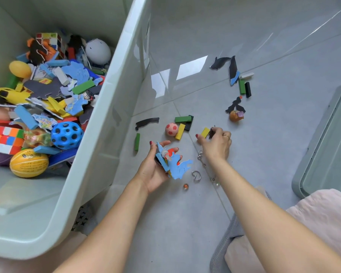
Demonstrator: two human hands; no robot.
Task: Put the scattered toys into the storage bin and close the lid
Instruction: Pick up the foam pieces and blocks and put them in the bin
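- The left hand [156, 170] lay palm up just above the grey tiled floor [274, 134]; its fingers curled round a bunch of flat blue foam puzzle pieces [176, 166], gripping them with something red and white tucked among them.
- The right hand [217, 142] reached forward, palm down; its fingertips pinched a small dark piece [211, 133], while a yellow wooden block [205, 132] lay touching those fingers on the thumb side.
- Just ahead of the left hand sat a pink and red soft ball [171, 129], with a second yellow block [180, 131] leaning against it; a green block stacked on a black one [183, 119] lay just beyond; a lone green block [137, 141] and a black curved foam strip [147, 122] lay to that hand's left.
- Between the two wrists lay silver wire ring puzzles [196, 175] and a small orange marble [185, 186].
- Well beyond the right hand were black dolphin-shaped foam pieces [227, 65], more green and black blocks [244, 88], and a small orange figurine [236, 115].
- The large pale green plastic storage bin [98, 134] stood open, far left of the left hand, heaped with toys, among them a blue holed ball [67, 135] and a yellow oval ball [29, 163].
- Its pale green lid [327, 150] lay on the floor, well to the right of the right hand.
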